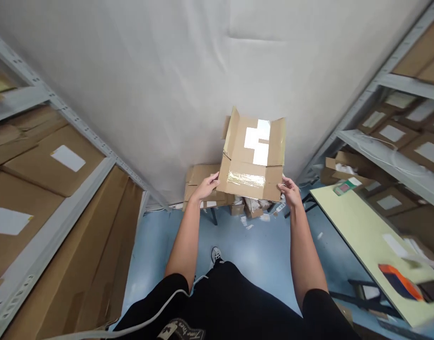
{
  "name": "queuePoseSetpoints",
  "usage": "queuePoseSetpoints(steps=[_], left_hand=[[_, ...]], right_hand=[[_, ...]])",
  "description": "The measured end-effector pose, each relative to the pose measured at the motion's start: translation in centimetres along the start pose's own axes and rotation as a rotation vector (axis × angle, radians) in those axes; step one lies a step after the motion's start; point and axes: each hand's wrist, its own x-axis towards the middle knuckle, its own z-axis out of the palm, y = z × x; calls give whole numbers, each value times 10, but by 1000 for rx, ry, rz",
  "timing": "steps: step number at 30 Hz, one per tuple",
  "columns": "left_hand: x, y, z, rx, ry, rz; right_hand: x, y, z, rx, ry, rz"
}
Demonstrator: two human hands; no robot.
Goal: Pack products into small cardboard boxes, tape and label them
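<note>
An unfolded cardboard box [242, 163] is held up in front of me, with white labels [258, 140] on one panel and shiny clear tape [245, 179] across the nearer one. My left hand [205, 187] grips its near left corner, thumb on top. At the near right corner, my right hand [290, 191] pinches the edge. Behind and below my left hand, more cardboard [196, 175] lies on a low stand by the wall. The undersides of both hands' grips are hidden.
Metal shelves with labelled cartons [57, 160] line the left side; more shelves [401, 156] stand on the right. A pale table [347, 222] holds a green packet and an orange-and-blue item. Small open boxes [254, 208] and paper scraps lie on the blue floor.
</note>
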Motion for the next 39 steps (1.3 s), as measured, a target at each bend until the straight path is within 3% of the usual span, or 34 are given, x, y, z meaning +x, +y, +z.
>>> queuePoseSetpoints(steps=[6,9,13,18,26,31,39], left_hand=[[35,-19,134,-38,-272,-1],[49,-28,190,-32,-367,-22],[71,-39,243,-45,-480,-88],[121,-64,294,-63,-586,-150],[228,-104,383,-92,-674,-248],[272,-107,436,-68,-766,-296],[309,-95,505,68,-899,-258]], right_hand=[[-92,-13,-126,9,230,26],[-127,-13,-171,33,340,54],[-153,-11,-216,53,450,74],[-155,-14,-250,60,586,77],[-112,-35,-293,10,766,77],[-103,-39,-315,-41,845,78],[-108,-17,-360,28,976,102]])
